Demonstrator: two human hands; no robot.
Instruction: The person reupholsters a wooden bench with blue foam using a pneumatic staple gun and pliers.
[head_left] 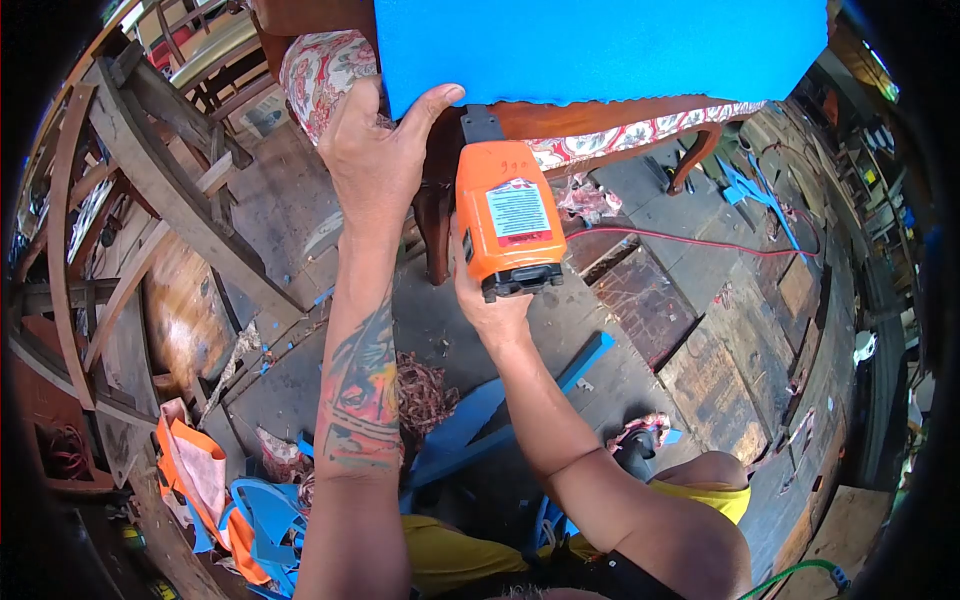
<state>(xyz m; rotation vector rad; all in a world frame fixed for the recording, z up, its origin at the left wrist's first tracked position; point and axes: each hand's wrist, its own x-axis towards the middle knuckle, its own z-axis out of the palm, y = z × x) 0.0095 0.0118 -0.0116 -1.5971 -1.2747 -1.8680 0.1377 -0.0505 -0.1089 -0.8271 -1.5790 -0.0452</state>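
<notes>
Bright blue sheet material (600, 50) covers the top part of a wooden furniture piece with floral fabric (600, 140) below it. My left hand (375, 140) is at the sheet's lower left corner, its thumb stretched along the lower edge and its other fingers partly hidden beside the floral fabric. An orange staple gun (510, 210) with a white label is in my right hand (490, 295), which wraps it from below and behind. The tool's dark nose touches or nearly touches the blue edge, just right of my left thumb.
Curved wooden frames (170, 180) stand at the left. Orange and blue scraps (215, 500) lie at the lower left, shredded material (425, 390) between my arms. A red hose (680, 240) crosses the floor at the right, near blue strips (755, 190).
</notes>
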